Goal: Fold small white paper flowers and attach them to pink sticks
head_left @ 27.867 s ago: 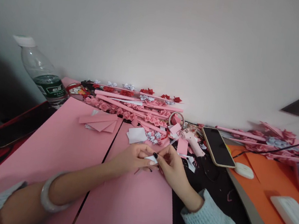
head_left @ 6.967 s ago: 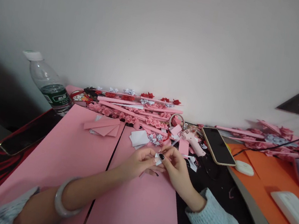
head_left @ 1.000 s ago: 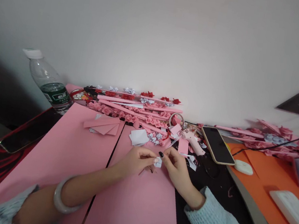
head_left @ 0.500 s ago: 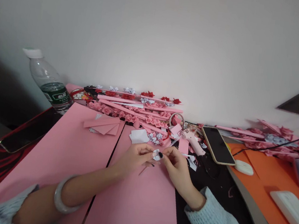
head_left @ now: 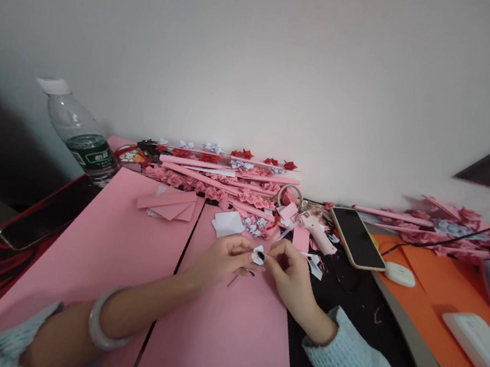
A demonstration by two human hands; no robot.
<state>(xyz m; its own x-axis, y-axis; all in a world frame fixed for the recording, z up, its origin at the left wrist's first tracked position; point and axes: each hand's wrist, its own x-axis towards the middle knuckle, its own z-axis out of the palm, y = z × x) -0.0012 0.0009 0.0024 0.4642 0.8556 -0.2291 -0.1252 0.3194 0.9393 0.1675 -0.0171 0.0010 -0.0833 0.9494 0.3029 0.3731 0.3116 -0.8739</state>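
Note:
Between my fingertips is a small folded white paper piece (head_left: 257, 250), held over the pink sheet (head_left: 221, 339). My left hand (head_left: 228, 259) is closed on its left side, with a thin stick (head_left: 233, 280) poking out below the fingers. Thumb and index finger of my right hand (head_left: 289, 271) pinch its right edge; a dark nail covers part of the paper. Just beyond the hands lie white paper squares (head_left: 228, 224) and a cluster of white paper flowers (head_left: 255, 226). A pink glue gun (head_left: 318, 232) rests to the right of them.
Pink and red paper flowers with rolled pink tubes (head_left: 228, 172) line the wall. At left stand a water bottle (head_left: 89, 145) and pink paper pieces (head_left: 172, 204). A phone (head_left: 357, 238), a white case (head_left: 399, 274), tape roll (head_left: 289, 196) and orange paper (head_left: 421, 296) lie rightward.
My right fingers have shifted slightly on the white paper piece, and its angle has turned a little. My arms and the things on the table have stayed in place.

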